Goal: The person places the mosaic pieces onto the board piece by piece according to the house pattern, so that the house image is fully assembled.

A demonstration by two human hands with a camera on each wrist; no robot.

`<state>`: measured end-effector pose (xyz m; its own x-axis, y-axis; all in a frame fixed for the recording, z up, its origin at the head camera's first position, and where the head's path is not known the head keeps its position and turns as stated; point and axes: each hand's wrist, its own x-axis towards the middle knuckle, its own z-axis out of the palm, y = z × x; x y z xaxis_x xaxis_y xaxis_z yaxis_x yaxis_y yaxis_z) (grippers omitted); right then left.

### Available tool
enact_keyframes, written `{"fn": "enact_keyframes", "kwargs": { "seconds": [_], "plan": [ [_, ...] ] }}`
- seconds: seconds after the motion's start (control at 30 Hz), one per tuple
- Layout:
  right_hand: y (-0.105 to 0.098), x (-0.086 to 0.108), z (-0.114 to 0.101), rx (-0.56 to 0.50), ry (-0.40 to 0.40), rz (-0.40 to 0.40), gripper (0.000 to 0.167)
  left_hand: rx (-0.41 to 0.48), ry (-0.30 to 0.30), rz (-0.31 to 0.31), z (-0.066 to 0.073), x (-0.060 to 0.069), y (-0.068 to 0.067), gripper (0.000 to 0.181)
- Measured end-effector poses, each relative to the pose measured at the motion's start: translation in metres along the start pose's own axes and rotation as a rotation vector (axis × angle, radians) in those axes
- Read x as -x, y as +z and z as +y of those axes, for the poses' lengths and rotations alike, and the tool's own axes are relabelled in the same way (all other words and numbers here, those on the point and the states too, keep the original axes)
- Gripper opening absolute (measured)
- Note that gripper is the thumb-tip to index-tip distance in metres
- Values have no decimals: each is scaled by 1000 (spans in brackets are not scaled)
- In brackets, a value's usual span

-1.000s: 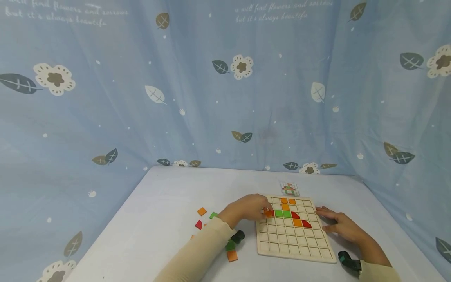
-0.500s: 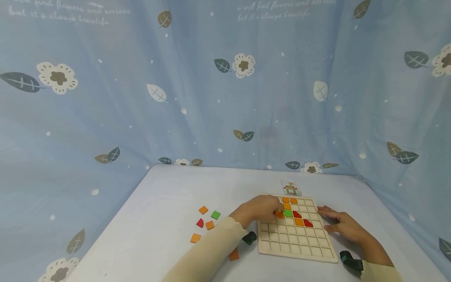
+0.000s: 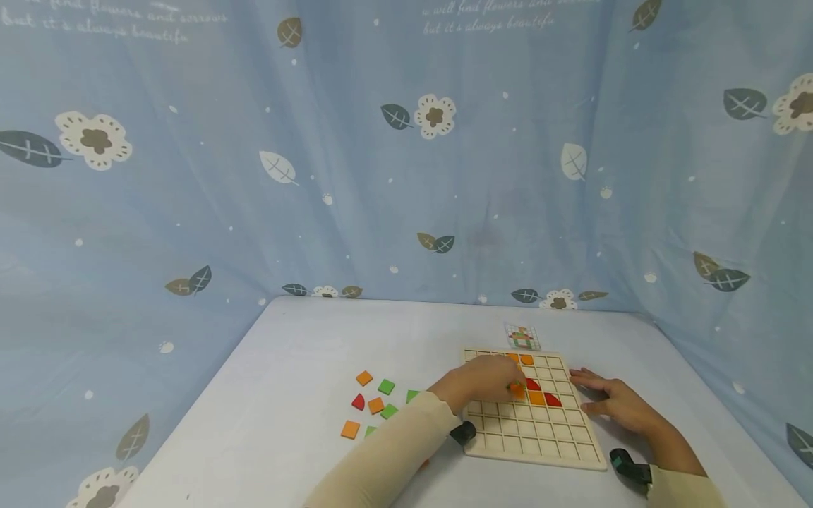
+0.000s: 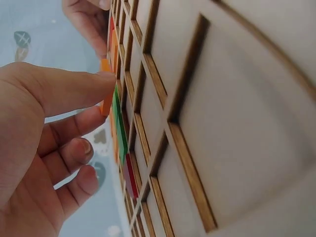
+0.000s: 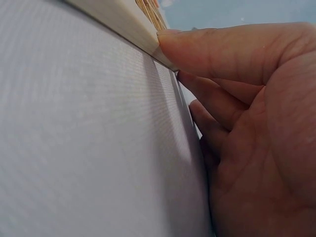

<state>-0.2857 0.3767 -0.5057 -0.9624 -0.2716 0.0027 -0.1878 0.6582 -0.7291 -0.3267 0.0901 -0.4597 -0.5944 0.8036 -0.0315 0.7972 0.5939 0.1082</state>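
A wooden grid board (image 3: 540,443) lies on the white table. Over its upper middle, my left hand (image 3: 488,379) pinches an orange tile (image 4: 104,66) between thumb and finger. The left wrist view shows that tile tilted against the board, beside green tiles (image 4: 118,126) and a red tile (image 4: 130,177) set in the grid. Right of the left hand are two red rounded tiles (image 3: 552,400), an orange square tile (image 3: 536,398) and an orange round tile (image 3: 527,360). My right hand (image 3: 619,406) rests at the board's right edge, thumb touching its side, fingers extended.
A small pattern card (image 3: 523,337) lies behind the board. Several loose tiles are scattered left of it, among them an orange square (image 3: 350,430), a green square (image 3: 386,386) and a red piece (image 3: 358,402). A blue patterned curtain (image 3: 356,176) encloses the table.
My left hand has moved rightward across the board with the orange tile, from the left end of the green row to near the red tiles. The right hand stays in place.
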Motion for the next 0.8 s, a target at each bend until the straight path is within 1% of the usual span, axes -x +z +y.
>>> {"fn": "enact_keyframes", "kwargs": {
  "seconds": [0.13, 0.37, 0.6, 0.67, 0.8],
  "plan": [
    [0, 1, 0, 18, -8, 8, 64, 6, -2, -2, 2, -3, 0, 33],
    [0, 2, -4, 12, 2, 0, 66, -21, -7, -18, 6, -6, 1, 31],
    [0, 2, -6, 13, 18, -4, 66, 26, -34, -27, 5, -8, 5, 30],
    [0, 2, -6, 13, 21, -2, 66, 32, -30, -33, 5, -8, 6, 30],
    [0, 2, -5, 10, 24, -1, 66, 16, -1, -44, 4, -9, 7, 29]
  ]
}}
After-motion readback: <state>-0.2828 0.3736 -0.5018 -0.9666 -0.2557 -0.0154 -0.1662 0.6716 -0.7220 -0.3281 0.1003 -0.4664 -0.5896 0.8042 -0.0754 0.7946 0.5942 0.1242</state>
